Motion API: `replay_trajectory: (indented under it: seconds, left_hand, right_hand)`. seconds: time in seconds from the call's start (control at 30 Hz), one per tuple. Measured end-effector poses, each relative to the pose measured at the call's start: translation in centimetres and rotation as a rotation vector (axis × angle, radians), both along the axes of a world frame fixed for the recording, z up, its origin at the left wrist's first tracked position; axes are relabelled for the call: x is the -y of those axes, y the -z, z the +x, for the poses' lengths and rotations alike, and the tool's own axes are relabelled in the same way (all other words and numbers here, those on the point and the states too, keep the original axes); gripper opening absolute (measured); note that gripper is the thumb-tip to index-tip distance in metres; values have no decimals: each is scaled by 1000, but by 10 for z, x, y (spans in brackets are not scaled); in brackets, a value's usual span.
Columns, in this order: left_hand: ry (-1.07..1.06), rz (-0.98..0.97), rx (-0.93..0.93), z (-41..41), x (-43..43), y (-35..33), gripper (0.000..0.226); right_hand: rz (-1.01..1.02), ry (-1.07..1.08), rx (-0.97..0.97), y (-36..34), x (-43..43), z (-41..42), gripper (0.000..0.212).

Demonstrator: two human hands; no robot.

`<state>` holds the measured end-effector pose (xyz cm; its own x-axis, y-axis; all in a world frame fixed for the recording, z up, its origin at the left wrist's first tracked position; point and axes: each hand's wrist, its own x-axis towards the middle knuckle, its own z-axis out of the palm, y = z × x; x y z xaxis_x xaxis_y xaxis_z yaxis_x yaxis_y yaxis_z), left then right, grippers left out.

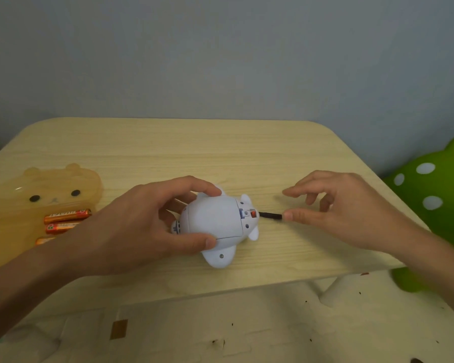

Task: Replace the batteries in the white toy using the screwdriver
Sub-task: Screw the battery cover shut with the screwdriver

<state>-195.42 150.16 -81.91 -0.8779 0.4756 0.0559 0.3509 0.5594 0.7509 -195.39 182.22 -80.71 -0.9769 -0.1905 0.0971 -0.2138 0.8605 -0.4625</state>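
The white toy (212, 218) lies belly-up in the middle of the wooden table (168, 150), with a small orange switch showing at its right end. My left hand (142, 224) grips the toy's body, thumb on the near side and fingers over the far side. A short dark screwdriver (270, 215) lies on the table just right of the toy, its tip by the orange switch. My right hand (346, 205) hovers over it with fingers spread, and the thumb tip touches the screwdriver's right end. Three orange batteries (66, 216) lie at the left.
The batteries rest in a translucent orange bear-shaped tray (37, 184) at the table's left edge. A green cushion with white spots (430, 195) sits off the table's right side. Pale floor with dark specks (247, 323) lies below the near edge.
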Motion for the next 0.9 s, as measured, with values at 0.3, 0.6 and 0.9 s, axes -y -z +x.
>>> replay_trajectory:
  seconds: [0.3, 0.6, 0.9]
  left_hand:
    - [-57, -31, -123, 0, 2, 6, 63]
    - [-70, -11, -171, -8, 5, 11, 65]
    - [-64, 4, -153, -9, 7, 11, 64]
  right_hand:
    - [-223, 0, -175, 24, 11, 4, 8]
    - [-285, -192, -413, 0, 19, 28, 11]
    - [-220, -236, -421, 4, 16, 22, 11]
